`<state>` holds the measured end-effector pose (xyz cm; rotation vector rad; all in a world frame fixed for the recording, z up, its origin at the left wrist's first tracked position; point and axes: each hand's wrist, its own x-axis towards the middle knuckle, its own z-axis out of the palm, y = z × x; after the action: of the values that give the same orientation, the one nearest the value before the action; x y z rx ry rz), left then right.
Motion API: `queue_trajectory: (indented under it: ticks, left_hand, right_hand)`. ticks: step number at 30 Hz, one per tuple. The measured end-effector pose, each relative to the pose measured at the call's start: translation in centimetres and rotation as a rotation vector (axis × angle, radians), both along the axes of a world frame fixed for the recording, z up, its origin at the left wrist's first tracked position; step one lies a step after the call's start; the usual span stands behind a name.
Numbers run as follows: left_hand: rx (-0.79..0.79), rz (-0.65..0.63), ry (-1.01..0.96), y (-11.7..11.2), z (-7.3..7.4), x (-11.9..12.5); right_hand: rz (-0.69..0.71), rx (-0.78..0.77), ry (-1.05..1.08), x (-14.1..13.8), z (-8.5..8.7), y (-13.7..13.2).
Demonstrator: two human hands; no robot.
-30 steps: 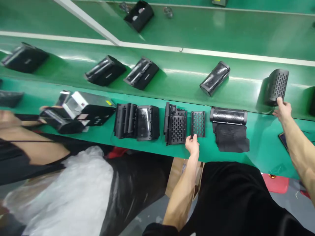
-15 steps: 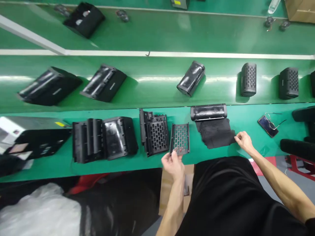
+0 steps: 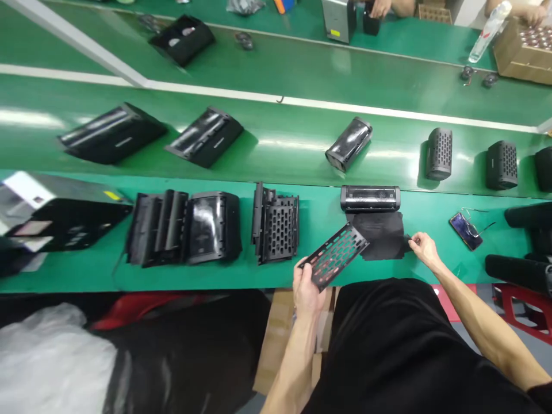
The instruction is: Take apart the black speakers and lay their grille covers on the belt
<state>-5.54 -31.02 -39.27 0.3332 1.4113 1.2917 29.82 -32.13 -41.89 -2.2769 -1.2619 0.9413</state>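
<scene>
My left hand (image 3: 308, 290) grips a black plastic grille (image 3: 338, 256) with slotted holes by its near end. The grille is tilted above the table, its far corner over a stack of thin black sheets (image 3: 382, 236). At the stack's right edge, my right hand (image 3: 423, 248) pinches a small dark corner, apparently of a sheet. Just behind the sheets lies a black speaker-like body (image 3: 371, 198) with a shiny mesh front. More grilles (image 3: 282, 230) are stacked on the table to the left of my left hand.
Black housings (image 3: 213, 227) and panels (image 3: 159, 230) stand at left. A phone (image 3: 466, 230) with glasses on it lies at right. Several units, one a slotted speaker (image 3: 440, 154), sit on the green belt (image 3: 280, 144). Across it, other people's hands (image 3: 382, 7) work near a carton (image 3: 524, 57).
My left hand has lifted the grille off the table and swung it rightward toward the black sheets. My right hand stays at the stack's edge. The camera view has shifted.
</scene>
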Motion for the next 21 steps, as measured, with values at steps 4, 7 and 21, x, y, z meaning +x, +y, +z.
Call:
queue_trajectory:
  ticks: [4, 7, 21]
  left_hand:
    - [-0.039, -0.020, 0.021, -0.5, -0.5, 0.1]
    - [-0.072, -0.024, 0.048, -0.1, -1.1, 0.8]
    - [-0.112, -0.260, -0.205, 2.4, 0.2, 8.1]
  right_hand:
    - [0.084, 0.068, 0.073, 0.2, 3.5, -0.5]
    - [0.155, 0.130, 0.226, -0.5, 7.3, 0.0]
    - [-0.055, 0.208, 0.568, -5.6, 8.2, 3.4]
